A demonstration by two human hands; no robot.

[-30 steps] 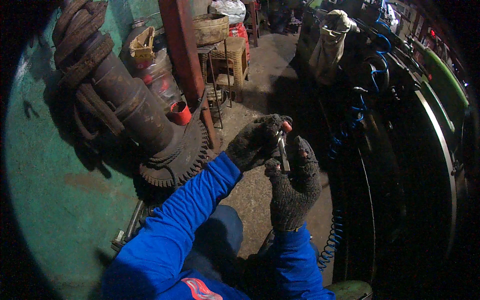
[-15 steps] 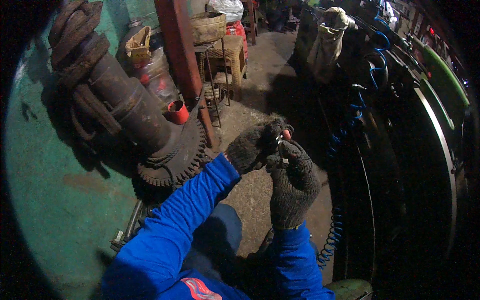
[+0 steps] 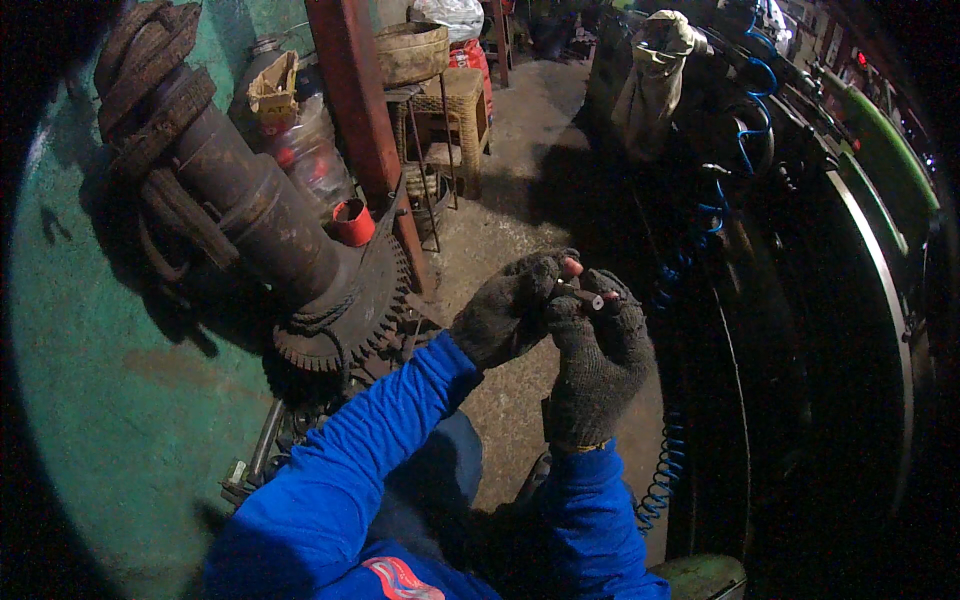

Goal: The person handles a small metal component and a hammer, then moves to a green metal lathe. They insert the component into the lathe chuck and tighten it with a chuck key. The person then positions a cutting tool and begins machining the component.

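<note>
In the head view, the two gloved hands meet above the floor (image 3: 505,210), the left hand (image 3: 510,312) pinching a small metal rod (image 3: 597,302) at its far end and the right hand (image 3: 602,375) pinching it between thumb and fingertips, so that the rod lies between them with its round end showing on the right. Left of the hands, a red cup (image 3: 354,228) sits between a thick shaft (image 3: 262,225) and a red post (image 3: 358,110), while a coiled blue hose (image 3: 662,470) hangs beside the right sleeve (image 3: 588,510)
</note>
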